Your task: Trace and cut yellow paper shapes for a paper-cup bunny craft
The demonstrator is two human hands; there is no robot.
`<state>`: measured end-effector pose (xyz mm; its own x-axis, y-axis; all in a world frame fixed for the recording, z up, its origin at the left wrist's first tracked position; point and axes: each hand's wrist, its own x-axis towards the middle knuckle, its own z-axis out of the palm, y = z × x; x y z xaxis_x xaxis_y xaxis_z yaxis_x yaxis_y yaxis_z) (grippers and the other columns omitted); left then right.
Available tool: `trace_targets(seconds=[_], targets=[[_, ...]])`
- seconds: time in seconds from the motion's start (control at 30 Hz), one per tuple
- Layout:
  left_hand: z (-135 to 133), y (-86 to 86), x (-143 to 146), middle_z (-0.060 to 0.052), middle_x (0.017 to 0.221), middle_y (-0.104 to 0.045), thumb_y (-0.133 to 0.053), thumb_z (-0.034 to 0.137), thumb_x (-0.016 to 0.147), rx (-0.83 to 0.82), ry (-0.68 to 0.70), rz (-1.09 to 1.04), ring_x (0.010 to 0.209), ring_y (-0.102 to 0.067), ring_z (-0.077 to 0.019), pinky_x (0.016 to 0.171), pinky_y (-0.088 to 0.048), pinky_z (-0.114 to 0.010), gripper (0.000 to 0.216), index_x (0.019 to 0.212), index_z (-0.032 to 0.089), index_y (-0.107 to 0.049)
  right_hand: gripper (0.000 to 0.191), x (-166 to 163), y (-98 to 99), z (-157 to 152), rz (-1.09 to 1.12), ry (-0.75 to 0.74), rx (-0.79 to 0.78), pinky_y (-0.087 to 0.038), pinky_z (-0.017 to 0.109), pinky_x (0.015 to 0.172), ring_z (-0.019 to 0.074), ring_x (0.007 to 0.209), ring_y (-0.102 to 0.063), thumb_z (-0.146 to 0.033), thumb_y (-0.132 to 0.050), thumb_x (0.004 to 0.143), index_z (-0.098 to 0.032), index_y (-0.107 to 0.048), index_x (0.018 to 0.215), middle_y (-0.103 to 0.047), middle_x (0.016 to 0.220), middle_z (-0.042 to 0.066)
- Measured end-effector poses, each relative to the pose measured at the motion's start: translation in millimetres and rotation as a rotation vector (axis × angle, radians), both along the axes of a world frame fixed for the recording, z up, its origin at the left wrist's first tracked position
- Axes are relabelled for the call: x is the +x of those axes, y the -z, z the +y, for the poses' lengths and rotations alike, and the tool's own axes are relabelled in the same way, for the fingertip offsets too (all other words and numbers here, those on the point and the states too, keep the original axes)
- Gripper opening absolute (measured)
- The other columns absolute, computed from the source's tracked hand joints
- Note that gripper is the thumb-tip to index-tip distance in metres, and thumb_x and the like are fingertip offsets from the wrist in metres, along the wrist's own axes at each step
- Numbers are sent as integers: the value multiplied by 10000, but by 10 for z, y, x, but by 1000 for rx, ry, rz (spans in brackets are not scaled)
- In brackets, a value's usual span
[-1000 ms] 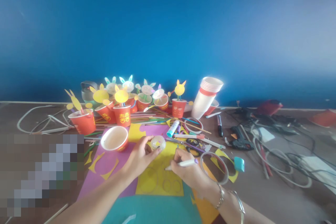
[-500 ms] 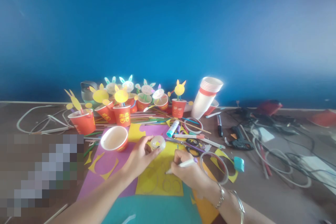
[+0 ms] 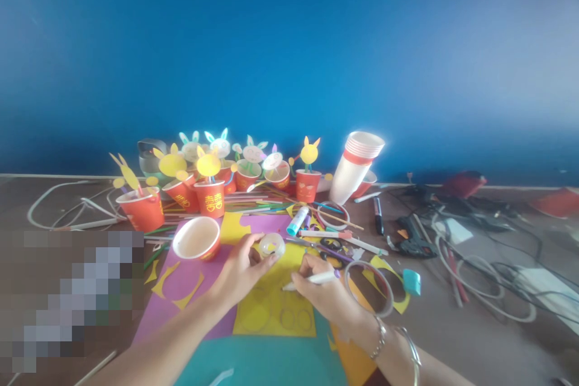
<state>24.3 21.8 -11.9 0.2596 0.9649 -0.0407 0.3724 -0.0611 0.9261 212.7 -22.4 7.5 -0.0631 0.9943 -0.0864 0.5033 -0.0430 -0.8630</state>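
Note:
My left hand (image 3: pixel 242 272) pinches a small clear tape roll (image 3: pixel 272 245) that rests on a yellow paper sheet (image 3: pixel 271 313). My right hand (image 3: pixel 325 292) grips a white pen (image 3: pixel 312 280) with a purple end, its tip down on the yellow sheet beside the tape roll. Faint drawn circles show on the yellow sheet below the pen tip. The yellow sheet lies over a purple sheet (image 3: pixel 190 289) and a teal sheet (image 3: pixel 266 362).
An empty red paper cup (image 3: pixel 198 239) stands by my left hand. Several red cups with paper bunnies (image 3: pixel 210 184) line the blue wall, next to a stack of cups (image 3: pixel 357 166). A large tape ring (image 3: pixel 368 288), scissors (image 3: pixel 332 251), glue stick (image 3: pixel 297 221), glue gun (image 3: pixel 414 238) and cables (image 3: pixel 493 277) lie right.
The pen tip has shifted slightly up and left on the yellow sheet. My left hand and the tape roll have stayed put.

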Motion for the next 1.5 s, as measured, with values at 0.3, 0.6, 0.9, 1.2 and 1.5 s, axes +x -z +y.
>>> trace_targets(seconds=[0.3, 0.6, 0.9, 1.2, 1.5], targets=[[6, -48, 8, -6, 725, -583, -593, 499, 765, -7, 6, 4, 664, -546, -170, 604, -419, -263, 525, 1160, 168, -491, 227, -8, -9, -19, 8, -32, 20, -283, 207, 434, 97, 480, -335, -206, -496, 732, -224, -331, 577, -365, 508, -69], [-4, -50, -3, -1, 719, -579, -596, 498, 762, -17, 8, 18, 661, -544, -168, 598, -412, -260, 540, 1170, 162, -485, 235, -12, 35, -5, -47, -46, 13, -234, 200, 415, 81, 460, -296, -153, -485, 673, -219, -302, 541, -322, 481, -76], [13, -3, 7, -17, 784, -606, -595, 494, 769, 13, 5, -2, 696, -567, -175, 652, -437, -284, 514, 1155, 172, -491, 235, 0, 6, 3, 17, -10, -9, -285, 212, 436, 93, 474, -351, -273, -525, 752, -218, -363, 591, -408, 517, -59], [-8, -48, 1, -4, 738, -583, -592, 493, 769, -9, 14, 3, 661, -541, -163, 609, -417, -261, 522, 1162, 167, -487, 231, -5, 23, 0, -15, -57, 48, -271, 207, 424, 92, 471, -332, -226, -508, 719, -221, -338, 563, -378, 500, -62], [0, -53, 4, 3, 715, -577, -597, 497, 760, -10, 4, 6, 653, -544, -165, 595, -416, -258, 517, 1151, 172, -499, 233, 13, 50, 23, -25, -44, -5, -263, 200, 425, 87, 467, -328, -202, -491, 712, -219, -317, 557, -357, 486, -72]])
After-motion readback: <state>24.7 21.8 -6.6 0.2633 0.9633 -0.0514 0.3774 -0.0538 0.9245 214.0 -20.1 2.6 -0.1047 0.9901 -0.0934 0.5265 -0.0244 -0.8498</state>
